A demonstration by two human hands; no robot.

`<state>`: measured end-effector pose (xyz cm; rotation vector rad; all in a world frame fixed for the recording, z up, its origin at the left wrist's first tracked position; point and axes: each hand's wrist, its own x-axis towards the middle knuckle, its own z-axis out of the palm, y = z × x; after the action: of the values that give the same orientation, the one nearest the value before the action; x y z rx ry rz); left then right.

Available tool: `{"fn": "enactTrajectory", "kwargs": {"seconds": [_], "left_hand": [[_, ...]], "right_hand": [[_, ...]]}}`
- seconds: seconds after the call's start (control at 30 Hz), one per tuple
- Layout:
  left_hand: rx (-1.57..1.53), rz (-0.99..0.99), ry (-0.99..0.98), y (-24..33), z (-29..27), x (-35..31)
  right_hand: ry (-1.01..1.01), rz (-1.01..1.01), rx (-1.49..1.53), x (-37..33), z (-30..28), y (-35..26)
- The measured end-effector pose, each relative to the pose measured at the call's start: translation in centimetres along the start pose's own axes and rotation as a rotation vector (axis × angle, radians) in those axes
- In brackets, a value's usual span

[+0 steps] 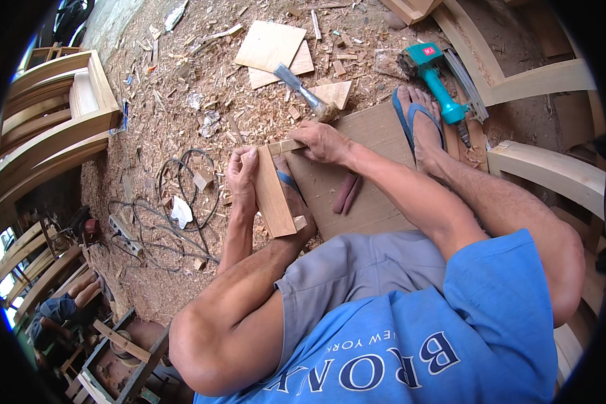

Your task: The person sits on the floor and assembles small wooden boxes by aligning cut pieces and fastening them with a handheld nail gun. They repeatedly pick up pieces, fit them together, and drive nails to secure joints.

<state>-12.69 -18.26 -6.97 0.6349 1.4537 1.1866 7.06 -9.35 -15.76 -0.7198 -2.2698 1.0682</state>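
Note:
My left hand (242, 172) is closed on the edge of a flat reddish-brown wooden board (276, 192), thumb near its far end. The board slants toward me, over my left foot and lower leg. My right hand (323, 143) pinches a short, thin wood strip (286, 146) that lies against the board's far end; whether the two are joined I cannot tell. A small pale wood block (299, 222) shows beside the board's near end. Just beyond my right hand is a chisel (299, 87), its blade pointing away. Two reddish-brown rolled pieces (347, 193) lie near my right forearm.
A brown flat panel (377, 158) lies under my feet. A teal nail gun (431, 64) rests beyond my right foot. Wooden frames (64, 114) stand left, others right. Black cable (172, 222) and a power strip (124, 236) lie among shavings. Another person (60, 306) is at lower left.

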Motion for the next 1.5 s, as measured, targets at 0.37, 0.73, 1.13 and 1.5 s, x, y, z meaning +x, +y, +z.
{"fn": "enactTrajectory", "kwargs": {"seconds": [0.37, 0.73, 1.13, 1.5], "left_hand": [[0.031, -0.019, 0.005, 0.3, 0.0, 0.3], [0.07, 0.023, 0.023, 0.1, 0.0, 0.0], [0.06, 0.06, 0.039, -0.1, 0.3, 0.3], [0.079, 0.041, 0.056, 0.4, 0.8, -0.1]], "right_hand": [[0.008, 0.007, 0.005, 0.0, 0.3, 0.2], [0.026, 0.009, 0.011, 0.0, 0.4, 0.2], [0.276, -0.13, 0.001, 0.5, -0.9, -2.9], [0.196, -0.069, 0.04, 1.3, -1.8, -4.5]]}}
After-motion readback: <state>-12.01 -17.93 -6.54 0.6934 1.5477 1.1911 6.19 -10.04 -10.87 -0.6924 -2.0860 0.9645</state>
